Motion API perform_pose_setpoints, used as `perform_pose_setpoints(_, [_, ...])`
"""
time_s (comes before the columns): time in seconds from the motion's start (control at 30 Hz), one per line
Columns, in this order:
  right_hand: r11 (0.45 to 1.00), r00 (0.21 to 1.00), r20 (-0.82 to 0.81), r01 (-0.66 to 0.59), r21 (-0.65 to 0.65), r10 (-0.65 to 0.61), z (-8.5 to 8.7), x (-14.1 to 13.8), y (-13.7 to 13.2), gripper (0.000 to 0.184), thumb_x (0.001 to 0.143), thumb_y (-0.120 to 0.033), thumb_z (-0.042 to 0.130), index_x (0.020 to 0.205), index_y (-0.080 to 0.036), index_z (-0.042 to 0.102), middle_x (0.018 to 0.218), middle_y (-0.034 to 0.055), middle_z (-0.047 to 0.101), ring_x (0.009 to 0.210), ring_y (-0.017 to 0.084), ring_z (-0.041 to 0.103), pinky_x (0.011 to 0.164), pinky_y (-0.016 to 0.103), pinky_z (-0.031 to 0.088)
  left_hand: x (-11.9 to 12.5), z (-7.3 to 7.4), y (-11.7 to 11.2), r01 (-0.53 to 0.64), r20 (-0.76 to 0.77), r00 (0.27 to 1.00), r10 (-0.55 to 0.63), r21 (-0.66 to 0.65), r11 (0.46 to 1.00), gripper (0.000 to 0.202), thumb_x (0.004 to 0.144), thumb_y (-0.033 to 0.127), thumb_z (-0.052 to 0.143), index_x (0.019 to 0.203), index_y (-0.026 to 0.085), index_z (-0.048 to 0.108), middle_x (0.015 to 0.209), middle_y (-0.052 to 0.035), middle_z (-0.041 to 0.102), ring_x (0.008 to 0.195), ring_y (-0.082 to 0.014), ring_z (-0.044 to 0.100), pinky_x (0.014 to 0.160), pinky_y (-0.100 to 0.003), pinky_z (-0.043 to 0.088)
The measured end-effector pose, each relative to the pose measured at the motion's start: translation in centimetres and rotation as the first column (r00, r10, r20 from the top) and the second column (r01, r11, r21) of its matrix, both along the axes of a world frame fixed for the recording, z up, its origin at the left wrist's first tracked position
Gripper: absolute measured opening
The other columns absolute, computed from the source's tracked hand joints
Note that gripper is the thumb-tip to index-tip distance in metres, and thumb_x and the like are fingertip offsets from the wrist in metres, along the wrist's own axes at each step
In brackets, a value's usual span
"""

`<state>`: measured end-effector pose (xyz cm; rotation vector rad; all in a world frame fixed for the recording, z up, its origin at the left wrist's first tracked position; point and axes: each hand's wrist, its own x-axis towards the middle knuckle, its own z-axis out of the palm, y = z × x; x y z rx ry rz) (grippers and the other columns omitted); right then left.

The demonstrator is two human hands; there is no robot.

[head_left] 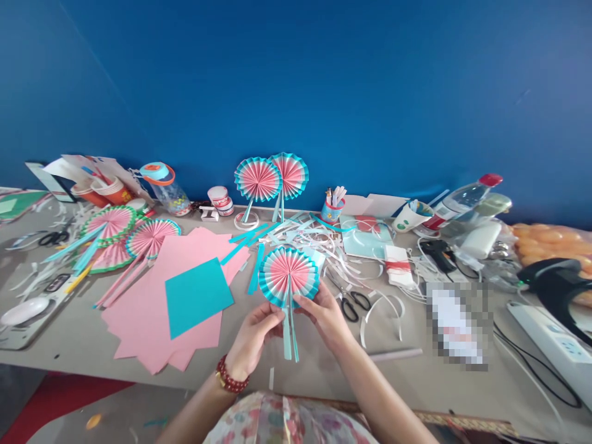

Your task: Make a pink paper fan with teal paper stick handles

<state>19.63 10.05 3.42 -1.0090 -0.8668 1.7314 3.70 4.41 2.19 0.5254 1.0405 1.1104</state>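
Observation:
A round folded paper fan (288, 275), pink in the middle with a teal rim and two pale handle strips hanging down, is held upright over the table. My left hand (253, 336) pinches its lower left edge by the handle. My right hand (324, 314) grips its lower right edge. A red bead bracelet sits on my left wrist. A teal paper square (198, 296) lies on a stack of pink sheets (152, 320) just left of my hands.
Two finished fans (271, 179) stand against the blue wall. More fans (124, 234) lie at the left. Scissors (354, 303), paper strips, a pen cup (332, 211), a paper cup (409, 217), a bottle (462, 200), a glue gun (439, 254) and a power strip (555, 342) crowd the right.

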Motion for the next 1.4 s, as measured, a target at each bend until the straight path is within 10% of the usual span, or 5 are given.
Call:
perform_pose_setpoints(0.27, [0.994,0.926,0.369,0.056,0.091,-0.086,-2.8,3.1,-2.1,0.080,0.079,-0.053,0.070,0.146,-0.027,0.035,0.136,0.0126,0.053,0.095,0.025,0.066,0.065,0.035,0.060,0.1,-0.4,-1.1,0.041,0.005,0.999,-0.041,-0.102,0.994,0.029,0.074,0.040,0.078,0.077,0.018,0.060,0.066,0.0036,0.053,0.058,-0.0105,0.052,0.053,-0.022,0.047])
perform_pose_setpoints(0.47, [0.844,0.400,0.838,-0.231,0.484,-0.371,0.5,4.9,-4.1,0.038,0.089,-0.041,0.060,0.123,-0.023,0.059,0.124,0.0128,0.058,0.092,0.025,0.063,0.074,0.036,0.053,0.4,0.0,-1.3,0.127,0.087,0.990,-0.113,-0.175,0.976,0.034,0.069,0.041,0.083,0.077,0.017,0.059,0.070,0.0030,0.055,0.060,-0.0096,0.054,0.050,-0.020,0.045])
perform_pose_setpoints(0.7, [0.825,0.380,0.924,-0.510,0.243,-0.037,3.4,4.3,-7.4,0.014,0.093,-0.034,0.056,0.087,-0.023,0.062,0.074,-0.0001,0.066,0.066,0.016,0.061,0.061,0.025,0.041,2.0,-0.4,-2.2,0.260,0.107,0.964,-0.243,-0.189,0.947,0.036,0.071,0.043,0.081,0.076,0.016,0.059,0.053,0.0066,0.049,0.045,-0.0049,0.043,0.043,-0.017,0.032])
perform_pose_setpoints(0.83, [0.868,0.319,0.947,-0.483,0.119,0.047,2.6,4.8,-8.4,0.014,0.090,-0.034,0.058,0.082,-0.023,0.059,0.069,-0.0014,0.066,0.065,0.017,0.063,0.061,0.025,0.038,2.9,-0.8,-2.5,0.297,0.115,0.953,-0.280,-0.175,0.939,0.038,0.070,0.045,0.082,0.077,0.015,0.060,0.060,0.0038,0.058,0.045,-0.0048,0.047,0.045,-0.018,0.032])
perform_pose_setpoints(1.4, [0.922,0.532,0.826,-0.386,0.043,0.185,2.0,5.1,-8.8,0.015,0.090,-0.027,0.051,0.077,-0.022,0.056,0.062,-0.0040,0.060,0.055,0.013,0.053,0.052,0.022,0.031,4.1,-0.8,-2.8,0.269,0.065,0.963,-0.262,-0.153,0.951,0.038,0.072,0.045,0.080,0.075,0.016,0.056,0.065,0.0042,0.061,0.049,-0.0057,0.050,0.052,-0.019,0.037])
